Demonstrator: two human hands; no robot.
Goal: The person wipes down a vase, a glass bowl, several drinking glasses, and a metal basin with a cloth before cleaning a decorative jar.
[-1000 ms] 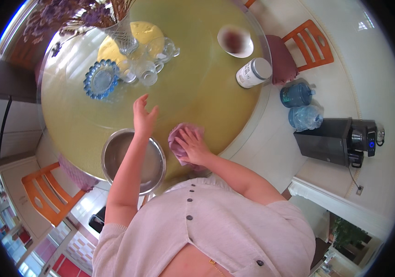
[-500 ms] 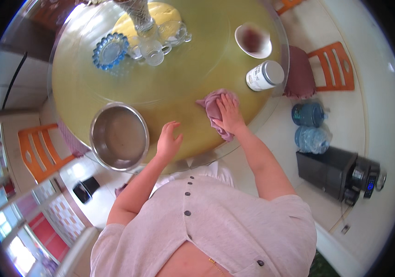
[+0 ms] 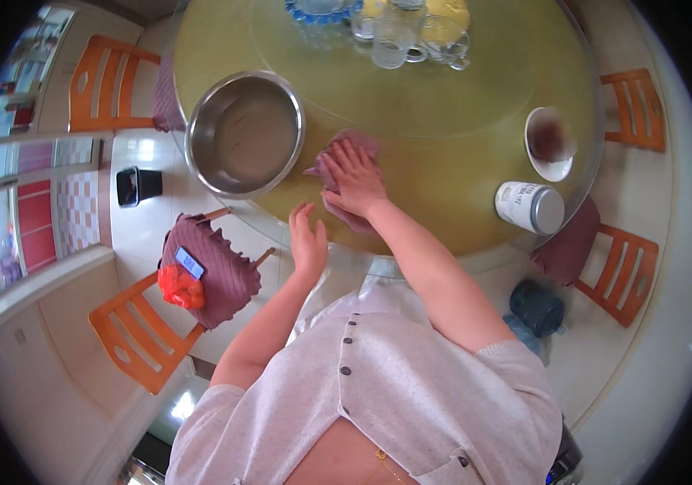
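My right hand (image 3: 352,178) lies flat with spread fingers on a crumpled mauve cloth (image 3: 359,220), pressing it against the round table (image 3: 443,194). Just to the left, near the table's front edge, my left hand (image 3: 308,242) hovers with loosely bent fingers apart and nothing in them. A large steel basin (image 3: 245,133) with cloudy water in it stands left of the cloth. Right of the cloth are a white jar with a grey lid (image 3: 530,207), lying on its side or seen tilted, and a white dish (image 3: 554,170) with blurred dark red contents.
At the table's far side stand several clear glass cups (image 3: 394,44) and a blue-rimmed glass dish (image 3: 321,10). Orange chairs (image 3: 115,81) surround the table. One seat (image 3: 229,279) bears a red plastic bag (image 3: 178,285) and a phone (image 3: 190,263). A black bin (image 3: 139,186) stands on the floor.
My right hand has slid the cloth leftward, nearer the basin and my left hand. The view has turned, bringing the chair with the red bag into sight.
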